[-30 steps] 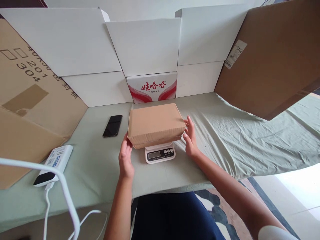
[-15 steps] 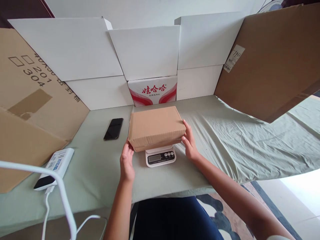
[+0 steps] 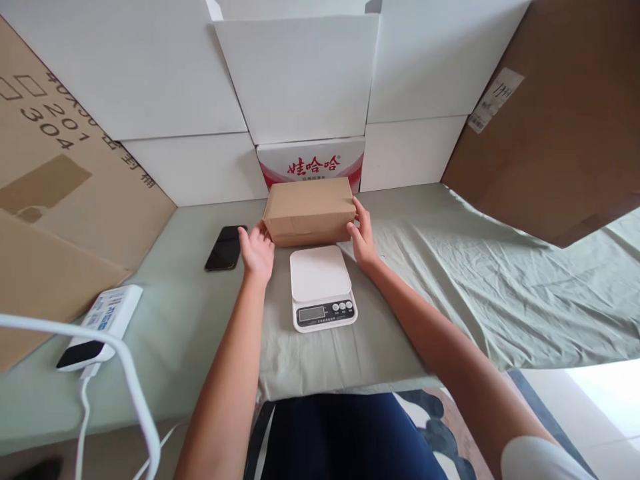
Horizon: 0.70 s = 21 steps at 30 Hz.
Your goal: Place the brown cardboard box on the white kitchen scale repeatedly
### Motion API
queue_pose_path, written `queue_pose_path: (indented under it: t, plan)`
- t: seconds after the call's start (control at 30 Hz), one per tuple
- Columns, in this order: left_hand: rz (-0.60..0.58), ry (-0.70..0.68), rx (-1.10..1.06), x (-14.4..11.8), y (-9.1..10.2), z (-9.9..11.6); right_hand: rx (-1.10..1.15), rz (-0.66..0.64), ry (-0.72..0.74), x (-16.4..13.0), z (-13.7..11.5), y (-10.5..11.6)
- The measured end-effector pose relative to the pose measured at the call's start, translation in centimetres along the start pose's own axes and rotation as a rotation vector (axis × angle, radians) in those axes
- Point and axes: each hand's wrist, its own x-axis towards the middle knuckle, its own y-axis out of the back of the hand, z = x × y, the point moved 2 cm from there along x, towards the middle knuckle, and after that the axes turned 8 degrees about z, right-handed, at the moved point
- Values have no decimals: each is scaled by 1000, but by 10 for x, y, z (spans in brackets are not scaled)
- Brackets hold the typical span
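A: Put the digital kitchen scale [image 3: 325, 283] at the dial's centre. Where's the cardboard box [image 3: 309, 217]?

B: At twelve o'clock, just past the scale's far edge, between the two hands. Whether its underside touches the green tablecloth [image 3: 450, 280], I can't say.

A: How does the right hand [image 3: 364, 240] hold it?

B: From about half past one, curled fingers and thumb close on the box's right end, by the near corner.

A: And the left hand [image 3: 259, 253]?

B: At ten o'clock, palm turned up, thumb spread well away from the box. The lightly bent fingers meet its left end; how firmly they press doesn't show.

A: What's around them?

B: A black smartphone [image 3: 223, 252] lies near ten o'clock, just beside the left thumb. Farther out at twelve stands a white carton printed 娃哈哈 [image 3: 313, 165], its lower part hidden by the box. A big brown carton [image 3: 565, 127] is at two.

A: And the scale itself?

B: Flat, with its display [image 3: 311, 313] toward six o'clock.
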Motion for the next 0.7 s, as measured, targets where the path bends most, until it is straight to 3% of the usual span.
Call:
queue_pose_path:
  t: [0.1, 0.3, 0.47, 0.7]
  plan:
    - [18, 86, -88, 10, 16, -14, 1, -37, -6, -4, 21, -3]
    - [97, 258, -253, 19, 38, -8, 13, -81, -43, -6, 36, -2]
    - [102, 411, -274, 25, 48, -5, 29, -67, -63, -6, 35, -3]
    - [35, 436, -223, 33, 51, -5, 124, -21, -181, -7, 22, -2]
